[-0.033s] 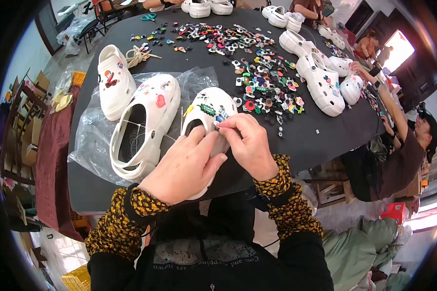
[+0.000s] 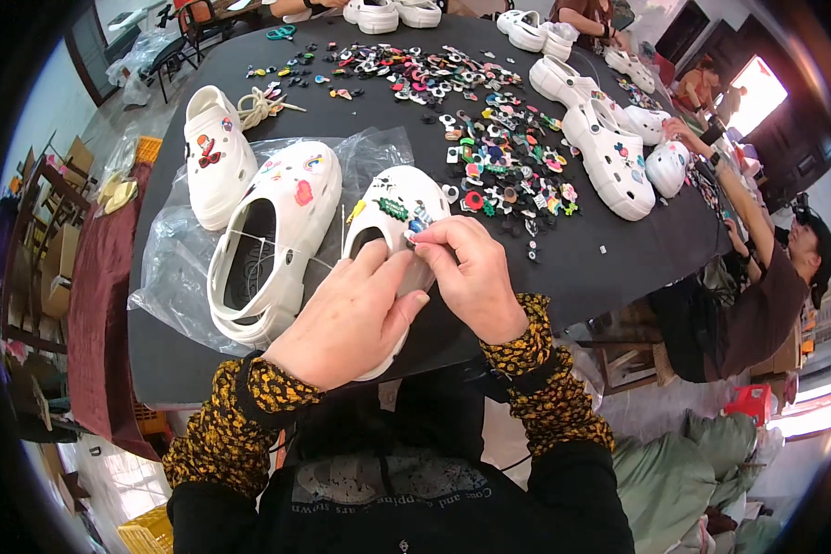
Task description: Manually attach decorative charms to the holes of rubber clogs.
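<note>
A white clog (image 2: 404, 189) lies in front of me with several charms on its upper, among them a green leaf-like one (image 2: 392, 209) and a yellow one. My left hand (image 2: 346, 314) grips this clog, fingertips tucked into its foot opening and thumb along its side. At the clog's right side, my right hand (image 2: 471, 277) pinches a small whitish shoe charm (image 2: 410, 237), mostly hidden by the fingers. Just left stands another white clog (image 2: 291, 254) with pink and rainbow charms. Beyond it is a third white clog (image 2: 220, 171) with a red-and-black figure charm.
Clear plastic bags (image 2: 180, 277) lie beneath the clogs. Loose charms (image 2: 508, 157) spread over the black table (image 2: 563, 277). A cord bundle (image 2: 260, 108) and teal scissors (image 2: 282, 32) are farther back. More white clogs (image 2: 609, 171) line the right side, where a person (image 2: 757, 305) works.
</note>
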A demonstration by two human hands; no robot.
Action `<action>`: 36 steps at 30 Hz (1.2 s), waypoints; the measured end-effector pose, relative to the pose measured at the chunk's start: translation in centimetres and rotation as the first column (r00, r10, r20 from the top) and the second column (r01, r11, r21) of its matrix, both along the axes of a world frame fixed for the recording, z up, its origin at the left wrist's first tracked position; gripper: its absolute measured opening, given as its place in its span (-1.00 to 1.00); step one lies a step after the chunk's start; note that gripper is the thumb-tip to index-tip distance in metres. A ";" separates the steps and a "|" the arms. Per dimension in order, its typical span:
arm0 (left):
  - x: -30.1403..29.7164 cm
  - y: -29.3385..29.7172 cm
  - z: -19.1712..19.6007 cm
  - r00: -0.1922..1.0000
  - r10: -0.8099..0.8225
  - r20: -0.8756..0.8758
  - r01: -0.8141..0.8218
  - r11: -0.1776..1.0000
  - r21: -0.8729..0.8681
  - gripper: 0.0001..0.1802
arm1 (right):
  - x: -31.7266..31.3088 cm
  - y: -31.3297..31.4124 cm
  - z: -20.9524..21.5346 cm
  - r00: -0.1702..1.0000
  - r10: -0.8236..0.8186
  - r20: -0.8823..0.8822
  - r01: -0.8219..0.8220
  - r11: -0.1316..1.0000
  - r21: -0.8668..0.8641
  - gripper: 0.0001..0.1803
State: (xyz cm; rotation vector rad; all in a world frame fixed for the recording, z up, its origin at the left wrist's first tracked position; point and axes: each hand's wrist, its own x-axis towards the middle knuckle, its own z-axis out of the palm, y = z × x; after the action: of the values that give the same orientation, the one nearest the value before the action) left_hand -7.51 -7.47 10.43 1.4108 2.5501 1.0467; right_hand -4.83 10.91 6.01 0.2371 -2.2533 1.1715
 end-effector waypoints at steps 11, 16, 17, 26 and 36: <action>0.2 0.2 -1.6 0.983 0.059 -0.176 -0.027 0.984 0.177 -0.66 | -0.1 -0.3 -0.8 0.989 -0.046 -0.140 0.065 0.989 0.130 -0.89; 0.2 0.3 -1.7 0.981 0.054 -0.186 -0.020 0.984 0.179 -0.68 | 0.5 -0.5 -1.0 0.974 -0.045 -0.224 0.101 0.964 0.247 -0.83; 0.2 0.2 -1.7 0.982 0.050 -0.184 -0.017 0.984 0.176 -0.68 | 0.7 -0.6 -0.9 0.975 -0.043 -0.220 0.105 0.954 0.280 -0.78; 0.1 0.5 -2.0 0.979 0.054 -0.194 -0.019 0.984 0.178 -0.71 | 1.9 -0.6 -0.2 0.995 0.020 -0.095 0.023 0.903 0.430 -0.58; 0.0 0.7 -2.1 0.973 0.038 -0.229 -0.005 0.990 0.140 -0.69 | 1.6 0.3 0.8 0.993 0.118 0.016 -0.111 0.877 0.466 -0.61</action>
State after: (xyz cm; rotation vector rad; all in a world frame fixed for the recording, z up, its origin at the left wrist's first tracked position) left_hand -7.56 -6.80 8.35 1.6328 2.7030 1.1464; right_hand -3.20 11.24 6.83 0.5716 -2.5105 0.6546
